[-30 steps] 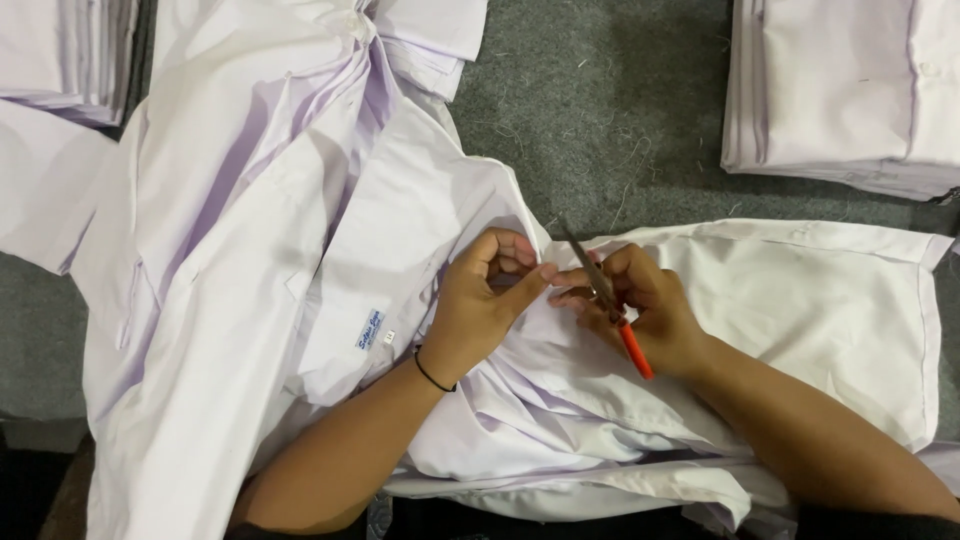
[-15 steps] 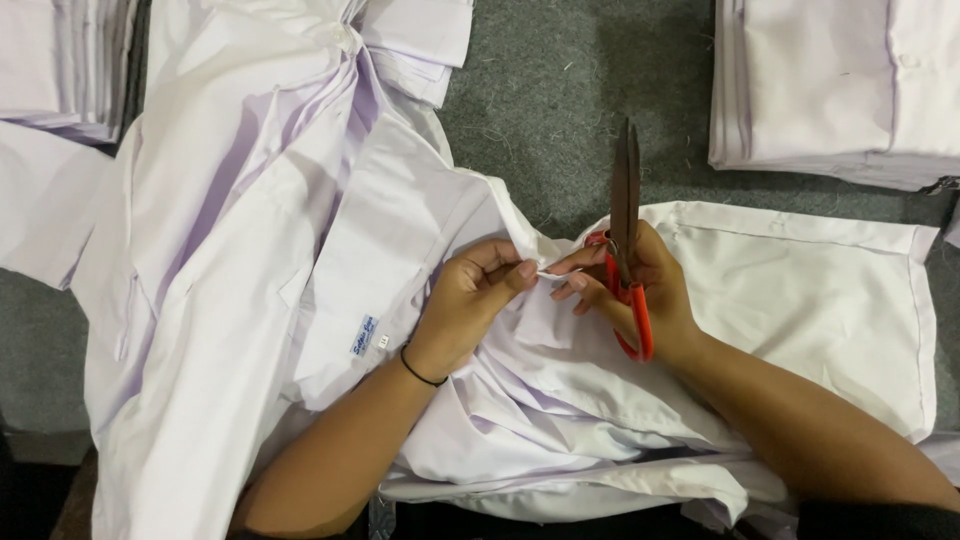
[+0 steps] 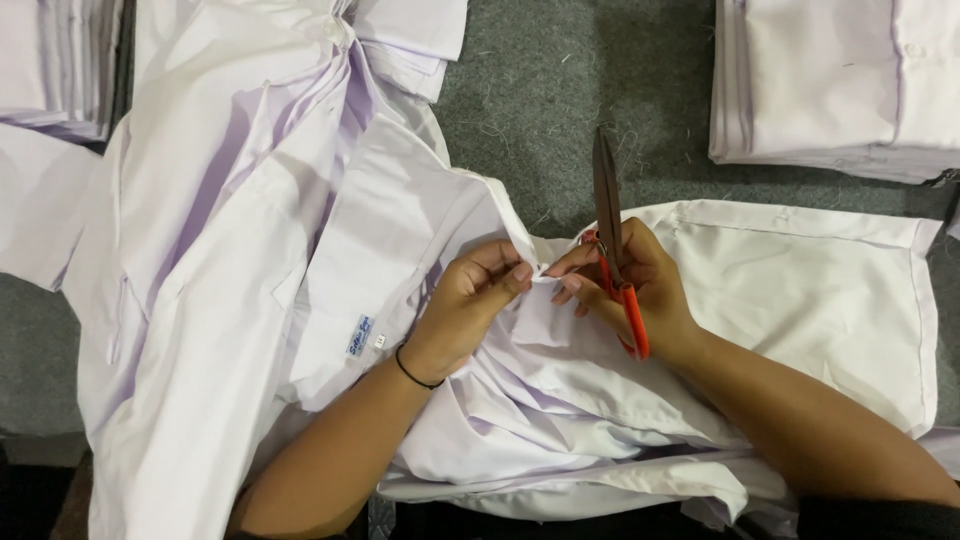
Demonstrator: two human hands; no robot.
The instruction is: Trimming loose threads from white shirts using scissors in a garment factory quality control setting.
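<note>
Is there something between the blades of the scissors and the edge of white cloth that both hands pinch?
Nothing visible. The scissors lie in the right hand, blades pointing away, above the gray surface. The pinched shirt edge sits between the left hand and the right fingers.

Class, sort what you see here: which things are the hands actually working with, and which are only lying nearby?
In use: left hand, right hand, white shirt pinched between them, red-handled scissors.
Lying about: folded stack, top right; folded stack, top left; grey surface.
</note>
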